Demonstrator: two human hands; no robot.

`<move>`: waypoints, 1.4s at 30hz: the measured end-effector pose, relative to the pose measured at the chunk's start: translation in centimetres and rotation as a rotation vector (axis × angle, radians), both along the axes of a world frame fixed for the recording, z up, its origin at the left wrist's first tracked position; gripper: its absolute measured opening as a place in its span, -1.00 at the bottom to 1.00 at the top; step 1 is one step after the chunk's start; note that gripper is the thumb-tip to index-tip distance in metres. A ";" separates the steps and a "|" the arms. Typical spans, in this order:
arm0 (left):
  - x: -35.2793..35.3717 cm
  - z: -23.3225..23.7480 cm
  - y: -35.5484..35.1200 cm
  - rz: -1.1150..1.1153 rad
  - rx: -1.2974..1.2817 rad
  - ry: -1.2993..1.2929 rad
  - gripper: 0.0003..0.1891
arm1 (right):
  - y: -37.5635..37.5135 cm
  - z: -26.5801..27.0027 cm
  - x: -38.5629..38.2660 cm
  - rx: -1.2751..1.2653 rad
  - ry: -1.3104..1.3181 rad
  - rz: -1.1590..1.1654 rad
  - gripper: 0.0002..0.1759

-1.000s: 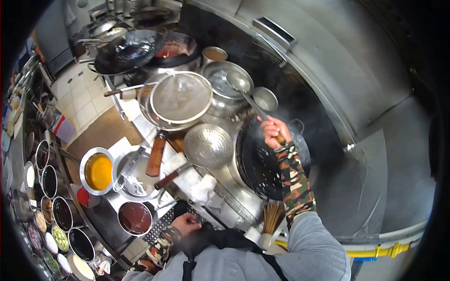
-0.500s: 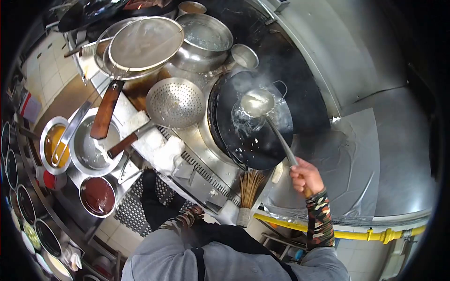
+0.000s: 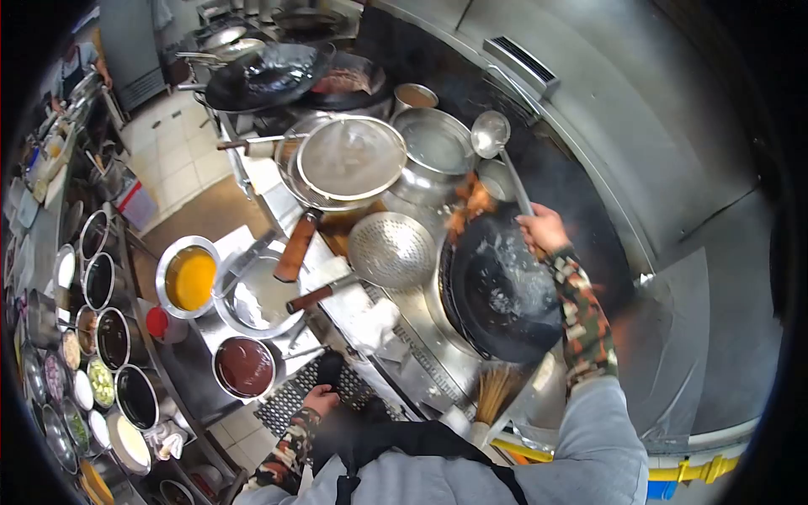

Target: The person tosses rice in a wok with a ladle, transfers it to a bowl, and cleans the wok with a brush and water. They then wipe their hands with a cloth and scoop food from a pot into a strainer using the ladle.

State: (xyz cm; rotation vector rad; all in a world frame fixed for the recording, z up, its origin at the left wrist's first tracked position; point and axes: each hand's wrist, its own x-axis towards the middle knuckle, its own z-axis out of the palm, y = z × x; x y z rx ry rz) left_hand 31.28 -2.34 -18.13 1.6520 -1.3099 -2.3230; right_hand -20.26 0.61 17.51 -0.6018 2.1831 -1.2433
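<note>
My right hand (image 3: 543, 229) is closed round the handle of a metal ladle (image 3: 491, 135), whose bowl is raised beyond the wok, near a pot of clear liquid (image 3: 432, 141). Below the hand sits a black wok (image 3: 480, 278) with a little bubbling liquid and steam. Orange flame (image 3: 471, 202) shows at the wok's far left rim. My left hand (image 3: 321, 401) hangs low near my body, beside the bowl of dark red sauce (image 3: 244, 368); its fingers look curled, but whether they hold anything is unclear. A perforated strainer (image 3: 391, 251) rests left of the wok.
A fine mesh strainer (image 3: 352, 158) lies across a pot. Left are a bowl of yellow liquid (image 3: 190, 281), a metal basin (image 3: 261, 295) and several ingredient containers. A bamboo brush (image 3: 494, 396) stands near the front edge. Another person (image 3: 82, 63) is at the far left.
The ladle has lifted out of the wok and moved away from me. Flame has appeared at the wok's rim. My left hand has moved left, and the view has shifted, showing more of the kitchen.
</note>
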 end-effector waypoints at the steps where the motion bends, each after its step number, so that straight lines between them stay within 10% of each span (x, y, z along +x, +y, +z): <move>1: 1.0 1.4 -0.7 0.013 -0.018 -0.003 -0.45 | -3.0 -2.9 -2.8 0.090 0.115 0.076 -0.77; 5: 3.7 1.7 -2.4 -0.023 -0.109 0.062 -0.41 | -12.4 -7.9 -3.0 0.173 -0.282 0.108 -0.85; 7: 3.7 1.5 -3.4 -0.099 -0.179 0.032 -0.43 | -13.0 -9.5 -3.8 -0.250 -1.067 -0.036 -0.78; 11: -0.2 7.1 -4.7 -0.256 -0.271 0.025 -0.43 | -9.0 -9.0 -2.2 -0.540 -1.371 -0.023 -0.85; 21: -14.1 22.1 -6.0 -0.568 -0.858 0.593 -0.45 | 10.5 1.9 9.1 -0.780 -1.209 -0.107 -0.82; 25: -18.1 29.3 -2.1 -0.698 -1.169 0.975 -0.15 | 14.1 1.6 14.7 -0.644 -0.988 -0.315 -0.98; 32: -21.2 28.1 3.8 -0.844 -1.114 1.098 0.30 | 12.9 -5.8 23.8 -0.529 -0.539 -0.628 -0.77; 36: -22.2 25.7 2.7 -0.553 -0.930 1.082 -0.18 | 20.1 -8.7 28.9 -0.248 0.039 -0.429 -0.63; 38: -23.5 25.8 0.9 -0.437 -0.824 1.067 -0.35 | 25.4 -13.7 29.3 0.531 0.504 -0.440 -0.27; 42: -25.4 26.6 -2.3 -0.290 -0.615 0.959 -0.49 | 28.6 -21.3 30.4 0.940 0.115 -0.543 -0.12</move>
